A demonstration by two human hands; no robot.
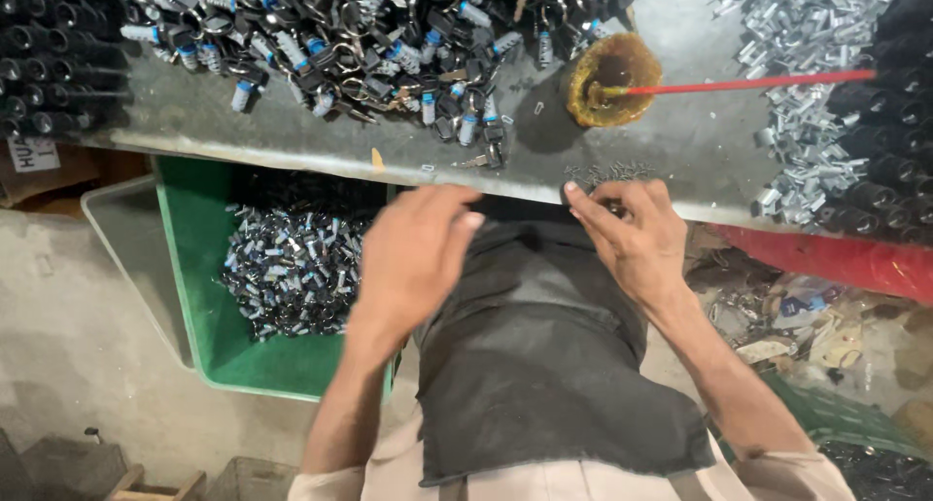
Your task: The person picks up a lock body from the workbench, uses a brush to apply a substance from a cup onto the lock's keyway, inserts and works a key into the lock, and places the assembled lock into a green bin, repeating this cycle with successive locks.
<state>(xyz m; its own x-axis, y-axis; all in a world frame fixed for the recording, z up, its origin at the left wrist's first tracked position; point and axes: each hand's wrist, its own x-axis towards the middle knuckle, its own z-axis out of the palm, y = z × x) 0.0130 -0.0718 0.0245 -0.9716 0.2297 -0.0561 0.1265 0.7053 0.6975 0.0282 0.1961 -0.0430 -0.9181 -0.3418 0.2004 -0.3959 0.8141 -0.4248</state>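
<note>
small grey metal pins (610,173) at the grey metal bench edge (321,151) are pinched by the right hand (632,234); the left hand (413,253) is held loosely curled, empty, above the green plastic bin (209,345).

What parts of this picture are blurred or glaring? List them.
Head view: the left hand is smeared by motion blur; the right hand at the bench edge is sharper; the pile of silver metal parts glares bright; the floor at lower left lies dim.

Bench clutter and bins

A green bin (209,297) holds small cylinders; a yellowish bowl (614,78) carries a red stick (758,81).
</note>
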